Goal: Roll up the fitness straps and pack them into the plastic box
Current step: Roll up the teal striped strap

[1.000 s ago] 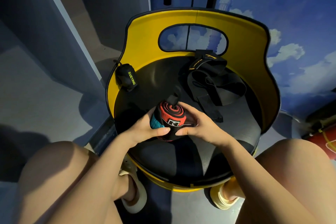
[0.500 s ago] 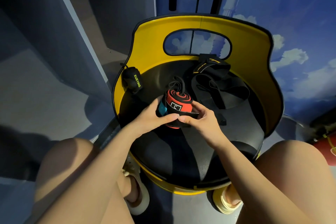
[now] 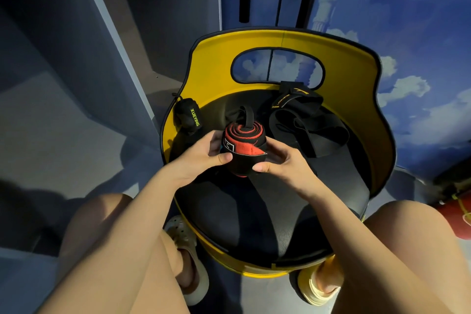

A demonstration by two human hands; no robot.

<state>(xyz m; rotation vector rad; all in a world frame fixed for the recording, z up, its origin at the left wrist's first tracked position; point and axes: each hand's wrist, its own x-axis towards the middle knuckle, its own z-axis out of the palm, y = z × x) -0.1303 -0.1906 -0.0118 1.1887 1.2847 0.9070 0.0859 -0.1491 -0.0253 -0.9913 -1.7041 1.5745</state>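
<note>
A red and black strap, wound into a tight roll (image 3: 244, 151), is held upright above the black seat (image 3: 254, 211) of a yellow-backed chair. My left hand (image 3: 201, 158) grips its left side, thumb across the front. My right hand (image 3: 283, 163) grips its right side. A black loop sticks up from the roll's centre. A loose pile of black straps (image 3: 303, 120) with gold lettering lies on the seat behind my right hand. A small rolled black strap (image 3: 188, 116) marked XUEYING sits at the seat's left edge. No plastic box is in view.
The chair's yellow backrest (image 3: 356, 109) curves round the seat and has an oval cut-out. A grey cabinet (image 3: 89, 58) stands to the left. A blue wall painted with clouds (image 3: 407, 33) is behind. My knees and sandalled feet frame the chair's front.
Both hands have lifted the roll slightly and turned it, so its spiral end faces up more. The black tail now stands up from the centre as a loop.
</note>
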